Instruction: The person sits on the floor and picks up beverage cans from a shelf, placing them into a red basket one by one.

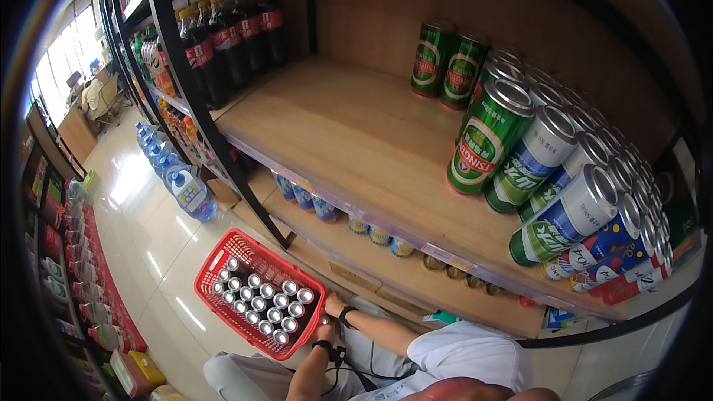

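A red plastic shopping basket (258, 317) stands on the floor before me with several upright cans (259, 303), their silver lids facing up. My right hand (335, 304) is at the basket's near end, by the rim, a black band on its wrist. Just beside it my left hand (324, 332) is also close to the rim, with a black strap and a small device at the wrist. A small shiny round thing, maybe a can lid, shows between the hands. The fingers are too small and partly hidden to tell their grip.
A wooden shelf (345, 117) holds green Tsingtao cans (480, 142), white-and-green cans (565, 217) and cola bottles (223, 39). Its black metal upright (206, 111) rises past the basket. Blue jugs (189, 192) line the tiled floor (167, 267). A lower shelf (334, 236) carries more cans.
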The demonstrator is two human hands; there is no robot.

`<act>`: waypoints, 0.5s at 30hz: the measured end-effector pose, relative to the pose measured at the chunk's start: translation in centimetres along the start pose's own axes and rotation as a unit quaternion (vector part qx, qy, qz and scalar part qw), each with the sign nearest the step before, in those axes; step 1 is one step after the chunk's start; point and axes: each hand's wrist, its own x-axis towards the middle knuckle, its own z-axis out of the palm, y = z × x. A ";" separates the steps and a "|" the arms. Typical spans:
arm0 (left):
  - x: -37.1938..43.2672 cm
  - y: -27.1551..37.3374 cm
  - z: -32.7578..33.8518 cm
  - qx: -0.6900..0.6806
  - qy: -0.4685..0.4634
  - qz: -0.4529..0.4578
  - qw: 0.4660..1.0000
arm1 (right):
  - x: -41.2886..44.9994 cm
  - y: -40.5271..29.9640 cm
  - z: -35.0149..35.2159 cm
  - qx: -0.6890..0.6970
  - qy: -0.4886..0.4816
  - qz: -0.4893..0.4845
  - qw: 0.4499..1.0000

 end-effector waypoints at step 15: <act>-9.9 11.9 -1.1 0.372 -0.467 0.116 0.794 | -12.5 -3.1 -13.9 -0.104 -0.003 -0.079 0.991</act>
